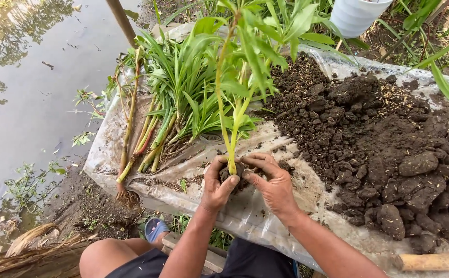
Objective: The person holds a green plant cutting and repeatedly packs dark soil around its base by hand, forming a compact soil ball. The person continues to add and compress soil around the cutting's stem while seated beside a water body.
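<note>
both hands, left hand and right hand, are cupped tight around a ball of soil at the foot of one upright seedling, held over the plastic sheet. that one looks nearly packed. a bundle of bare-rooted seedlings lies just beside it, untouched, with the soil heap to the right.

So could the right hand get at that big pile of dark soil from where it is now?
Probably yes. The right hand is cupped with the left hand round the seedling and its soil ball, but the soil pile lies on the plastic sheet just to its right, with nothing between.
</note>
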